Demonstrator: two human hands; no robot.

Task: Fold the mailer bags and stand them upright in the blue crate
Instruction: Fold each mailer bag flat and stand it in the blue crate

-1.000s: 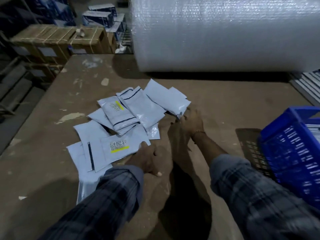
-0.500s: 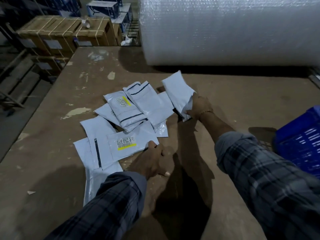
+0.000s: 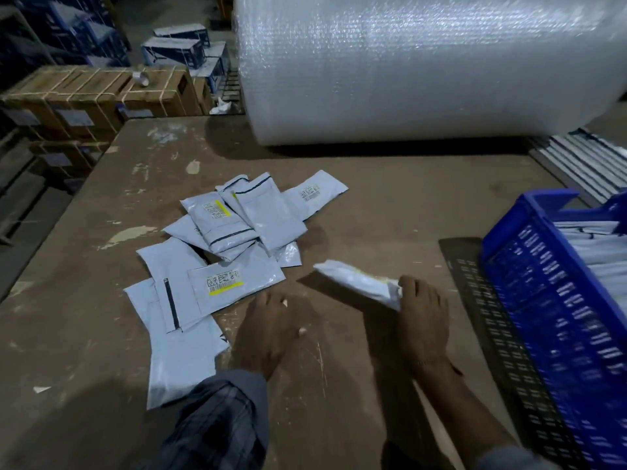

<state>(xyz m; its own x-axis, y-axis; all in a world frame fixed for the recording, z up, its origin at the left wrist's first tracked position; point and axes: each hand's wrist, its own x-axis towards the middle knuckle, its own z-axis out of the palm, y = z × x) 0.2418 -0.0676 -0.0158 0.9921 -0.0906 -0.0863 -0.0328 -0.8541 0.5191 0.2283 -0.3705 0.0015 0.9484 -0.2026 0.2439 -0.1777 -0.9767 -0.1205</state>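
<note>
We have lifted one mailer bag (image 3: 359,283) off the pile (image 3: 234,245), our right hand (image 3: 420,317) now pinching it at four o'clock toward the blue crate (image 3: 543,300), left hand (image 3: 271,330) resting relaxed, empty, on the table (image 3: 390,205).

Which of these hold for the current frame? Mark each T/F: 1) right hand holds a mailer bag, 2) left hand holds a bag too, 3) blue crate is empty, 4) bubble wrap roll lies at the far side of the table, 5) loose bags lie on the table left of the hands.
1) True. The right hand grips one mailer bag, lifted off the table.
2) False. The left hand rests on the table, holding nothing; the nearest bag lies beside it.
3) False. The blue crate already has pale bags standing in it.
4) True. The bubble wrap roll lies across the far edge.
5) True. The pile of loose bags lies left of and beyond the hands.
</note>
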